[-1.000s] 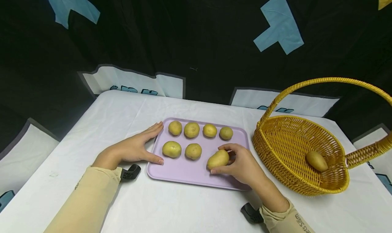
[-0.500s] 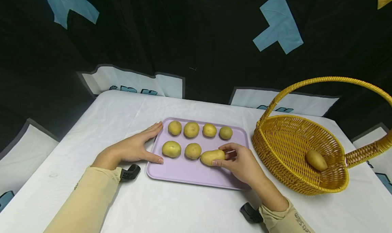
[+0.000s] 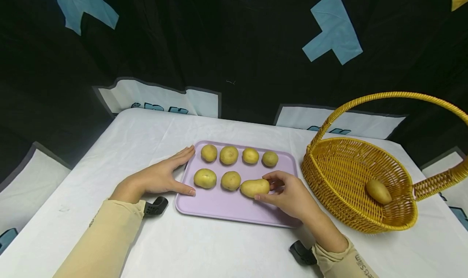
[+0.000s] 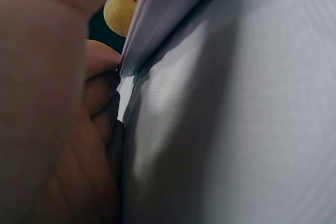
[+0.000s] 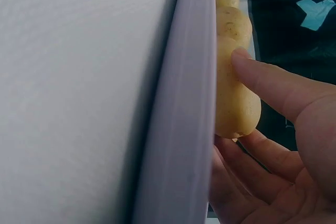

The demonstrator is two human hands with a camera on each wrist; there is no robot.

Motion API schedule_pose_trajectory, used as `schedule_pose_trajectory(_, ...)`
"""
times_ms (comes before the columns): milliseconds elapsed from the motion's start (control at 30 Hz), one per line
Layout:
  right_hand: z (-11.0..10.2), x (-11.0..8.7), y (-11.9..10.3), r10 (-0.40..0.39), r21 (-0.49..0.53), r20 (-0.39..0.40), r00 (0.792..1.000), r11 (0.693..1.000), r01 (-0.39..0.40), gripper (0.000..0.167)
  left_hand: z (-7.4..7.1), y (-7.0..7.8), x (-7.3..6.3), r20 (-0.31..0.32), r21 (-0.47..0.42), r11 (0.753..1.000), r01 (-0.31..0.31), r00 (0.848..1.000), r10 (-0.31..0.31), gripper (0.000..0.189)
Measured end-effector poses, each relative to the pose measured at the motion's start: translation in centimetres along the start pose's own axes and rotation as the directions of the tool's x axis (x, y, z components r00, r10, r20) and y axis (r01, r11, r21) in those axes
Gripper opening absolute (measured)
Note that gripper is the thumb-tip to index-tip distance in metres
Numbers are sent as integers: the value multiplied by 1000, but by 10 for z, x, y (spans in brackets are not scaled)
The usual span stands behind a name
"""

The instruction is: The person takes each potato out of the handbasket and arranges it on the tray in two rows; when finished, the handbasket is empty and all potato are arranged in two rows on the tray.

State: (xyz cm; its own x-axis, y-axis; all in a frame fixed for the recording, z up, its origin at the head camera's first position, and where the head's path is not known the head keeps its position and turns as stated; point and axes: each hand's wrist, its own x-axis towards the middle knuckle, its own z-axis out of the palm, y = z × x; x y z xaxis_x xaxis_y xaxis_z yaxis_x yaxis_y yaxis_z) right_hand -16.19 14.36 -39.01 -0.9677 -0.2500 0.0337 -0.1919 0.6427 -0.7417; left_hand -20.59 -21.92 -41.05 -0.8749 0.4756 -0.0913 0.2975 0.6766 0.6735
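In the head view a lilac tray (image 3: 219, 207) lies on the table with potatoes in two rows. My right hand (image 3: 289, 192) holds an oblong potato (image 3: 254, 188) at the right end of the front row. In the right wrist view my thumb lies along that potato (image 5: 239, 98), with the other fingers at its near end. Left of it sit a round potato (image 3: 230, 181) and a larger potato (image 3: 205, 178). My left hand (image 3: 161, 175) rests against the tray's left edge, fingers extended and thumb over the rim. In the left wrist view the palm hides much of the tray.
Several potatoes form the back row, among them a small one (image 3: 269, 159). Right of the tray stands a wicker basket (image 3: 329, 197) with a tall handle and one potato (image 3: 378, 192) inside. A white cloth (image 3: 204, 245) covers the table; a dark backdrop (image 3: 219, 38) hangs behind.
The oblong potato in my right hand has moved left and turned from slanted to nearly level, beside the round potato. My left hand and the tray have stayed put.
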Motion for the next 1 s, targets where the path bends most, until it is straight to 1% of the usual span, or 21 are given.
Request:
schedule_pose_trajectory(233, -2, 0, 1, 7, -6, 9, 1000, 1000, -7, 51, 0, 0, 0, -2, 8, 1000, -4, 1000, 4, 126)
schedule_pose_trajectory(533, -3, 1, 2, 5, -17, 20, 1000, 1000, -5, 57, 0, 0, 0, 0, 2, 1000, 5, 1000, -5, 127)
schedule_pose_trajectory(767, -3, 2, 3, 15, -29, 27, 1000, 999, -14, 62, 0, -2, 1, -5, 8, 1000, -8, 1000, 8, 126)
schedule_pose_trajectory(1000, -6, 2, 4, 9, -42, 41, 999, 999, -7, 65, 0, -2, 1, -5, 9, 1000, -7, 1000, 7, 126)
